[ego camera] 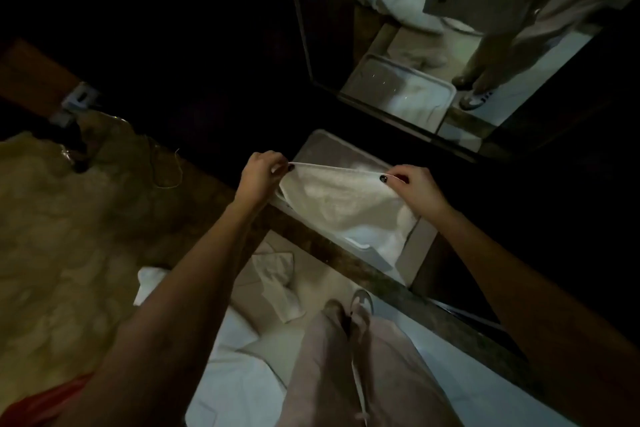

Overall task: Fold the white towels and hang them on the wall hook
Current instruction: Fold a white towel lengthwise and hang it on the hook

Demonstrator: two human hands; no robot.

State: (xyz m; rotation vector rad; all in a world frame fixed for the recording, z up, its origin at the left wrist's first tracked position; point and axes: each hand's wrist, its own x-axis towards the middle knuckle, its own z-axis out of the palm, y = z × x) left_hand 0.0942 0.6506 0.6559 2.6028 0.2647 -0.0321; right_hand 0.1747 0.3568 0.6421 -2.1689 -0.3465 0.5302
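The left hand (261,177) pinches the white towel (339,204) at the 9 o'clock end of its top edge and the right hand (412,187) at 3 o'clock, so that edge runs taut between them, cloth sagging toward 5 o'clock over the grey bin (320,144).

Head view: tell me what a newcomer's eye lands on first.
A white towel at centre, pinched by its top edge between the left hand and right hand above a pale bin. Upper right, a mirror reflects the bin and the person's legs.
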